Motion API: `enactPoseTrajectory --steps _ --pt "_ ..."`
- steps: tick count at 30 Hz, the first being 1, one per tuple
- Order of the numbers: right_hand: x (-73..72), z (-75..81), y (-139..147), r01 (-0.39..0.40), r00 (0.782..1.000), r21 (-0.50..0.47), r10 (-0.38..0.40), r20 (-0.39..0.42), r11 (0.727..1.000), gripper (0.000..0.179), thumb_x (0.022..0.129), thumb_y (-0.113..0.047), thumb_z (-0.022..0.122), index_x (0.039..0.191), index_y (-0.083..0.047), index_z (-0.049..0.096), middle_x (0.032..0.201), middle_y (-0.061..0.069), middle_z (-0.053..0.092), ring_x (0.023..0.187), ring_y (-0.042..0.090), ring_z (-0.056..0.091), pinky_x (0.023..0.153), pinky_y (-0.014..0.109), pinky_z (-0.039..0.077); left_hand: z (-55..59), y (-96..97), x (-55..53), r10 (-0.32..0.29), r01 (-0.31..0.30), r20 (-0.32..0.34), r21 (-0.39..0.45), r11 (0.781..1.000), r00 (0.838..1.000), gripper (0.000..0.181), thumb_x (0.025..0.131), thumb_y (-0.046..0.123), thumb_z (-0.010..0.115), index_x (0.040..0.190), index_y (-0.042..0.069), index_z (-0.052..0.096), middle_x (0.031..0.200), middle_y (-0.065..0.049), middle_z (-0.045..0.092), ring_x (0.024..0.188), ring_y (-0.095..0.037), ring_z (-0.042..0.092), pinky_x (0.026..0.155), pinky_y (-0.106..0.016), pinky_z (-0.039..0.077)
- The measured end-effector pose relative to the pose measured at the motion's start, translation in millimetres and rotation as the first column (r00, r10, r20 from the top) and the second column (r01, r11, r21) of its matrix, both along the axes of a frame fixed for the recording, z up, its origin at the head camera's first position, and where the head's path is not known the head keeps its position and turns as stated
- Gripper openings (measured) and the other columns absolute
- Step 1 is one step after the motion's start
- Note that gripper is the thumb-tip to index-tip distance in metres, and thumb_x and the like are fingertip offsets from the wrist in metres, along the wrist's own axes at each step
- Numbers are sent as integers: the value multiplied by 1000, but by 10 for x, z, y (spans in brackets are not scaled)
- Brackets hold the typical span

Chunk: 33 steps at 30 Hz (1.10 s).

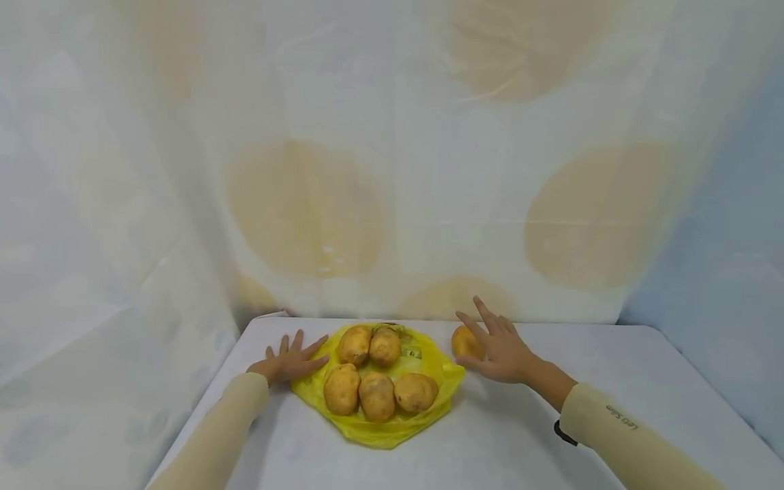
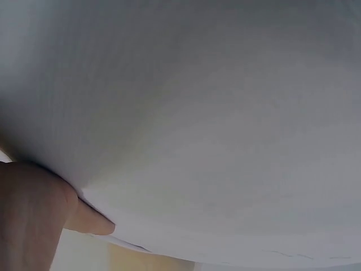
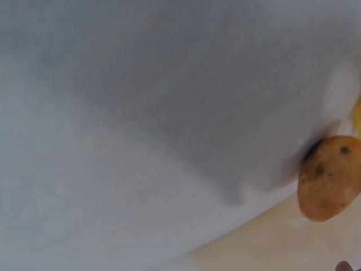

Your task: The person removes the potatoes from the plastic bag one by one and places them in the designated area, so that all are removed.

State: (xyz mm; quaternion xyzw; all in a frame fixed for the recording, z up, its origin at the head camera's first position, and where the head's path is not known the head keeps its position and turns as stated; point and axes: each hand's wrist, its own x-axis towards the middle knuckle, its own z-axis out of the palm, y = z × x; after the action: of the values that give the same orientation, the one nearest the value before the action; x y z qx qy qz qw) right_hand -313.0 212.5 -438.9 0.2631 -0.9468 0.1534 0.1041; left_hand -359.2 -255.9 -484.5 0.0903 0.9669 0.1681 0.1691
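Note:
A yellow plastic bag (image 1: 376,434) lies spread on the table, with several potatoes (image 1: 341,389) resting on it in two rows. My left hand (image 1: 290,361) has its fingers spread at the bag's left edge; thumb and index finger reach onto the plastic. Part of that hand (image 2: 34,214) shows in the left wrist view. To the right of the bag, a single potato (image 1: 465,342) sits partly hidden behind my right hand (image 1: 505,355), whose fingers are extended and spread. In the right wrist view this potato (image 3: 330,178) stands apart from the one visible fingertip (image 3: 343,266).
The table (image 1: 551,408) has a white cover. Behind it hangs a pale curtain (image 1: 429,170) with large tan spots, close to the table's far edge. More pale sheeting (image 1: 73,272) hangs on the left side, and a bluish sheet (image 1: 723,272) on the right.

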Motion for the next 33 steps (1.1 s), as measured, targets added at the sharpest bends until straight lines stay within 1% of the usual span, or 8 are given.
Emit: enactPoseTrajectory --steps 5,10,13,17,21,23,29,33 --pt "50 -14 -181 -68 998 -5 68 -1 998 85 89 -63 57 158 -30 21 167 13 -2 145 47 28 113 71 15 43 -14 33 -14 14 -1 -24 1000 1000 75 92 74 37 156 39 23 164 -25 -8 147 -55 -11 106 -79 -7" --pt "80 -30 -337 -124 992 -16 124 -10 992 86 89 -64 57 158 -25 24 167 12 -1 145 43 31 114 69 15 45 -8 36 -23 21 -24 -58 998 999 71 94 72 36 156 39 24 164 -26 -8 147 -56 -9 106 -80 -6" --pt "85 -70 -398 -137 991 -11 137 1 990 87 89 -65 56 158 -25 23 168 12 -2 145 40 32 115 67 16 40 -2 35 -30 29 -24 -55 998 999 71 95 71 37 156 38 25 163 -27 -8 146 -57 -10 105 -81 -5" --pt "90 -135 -454 -147 989 6 147 18 989 87 89 -68 54 159 -29 20 168 10 -3 144 41 29 113 66 19 14 9 23 -35 34 -29 -54 998 999 74 93 72 38 156 36 25 163 -29 -6 145 -59 -8 104 -81 -4" --pt "98 -162 -505 -160 986 -18 160 51 987 85 89 -67 54 159 -33 19 168 8 -1 147 41 26 113 70 16 -12 19 3 -31 29 -34 -60 998 999 76 92 75 37 157 37 24 163 -28 -6 145 -58 -9 105 -81 -5" --pt "107 -171 -532 -167 983 -25 169 70 986 85 89 -68 53 159 -31 19 168 8 2 148 39 25 114 70 15 -17 26 -5 -29 27 -33 -54 998 999 78 91 76 37 157 37 23 163 -28 -7 145 -58 -10 104 -80 -7" --pt "139 -199 -614 -205 971 -44 209 117 978 94 87 -68 57 159 -21 20 168 4 7 150 35 24 117 64 18 -126 -2 -82 -8 7 -17 -48 999 1000 87 82 88 32 156 43 20 164 -24 -12 146 -54 -15 105 -78 -14" --pt "144 -215 -670 -226 963 -31 228 146 974 99 82 -72 60 158 -24 20 167 6 10 149 37 26 116 64 21 -221 -35 -146 11 -12 -35 -43 999 999 93 76 94 30 155 45 21 165 -21 -12 148 -51 -15 105 -78 -15"
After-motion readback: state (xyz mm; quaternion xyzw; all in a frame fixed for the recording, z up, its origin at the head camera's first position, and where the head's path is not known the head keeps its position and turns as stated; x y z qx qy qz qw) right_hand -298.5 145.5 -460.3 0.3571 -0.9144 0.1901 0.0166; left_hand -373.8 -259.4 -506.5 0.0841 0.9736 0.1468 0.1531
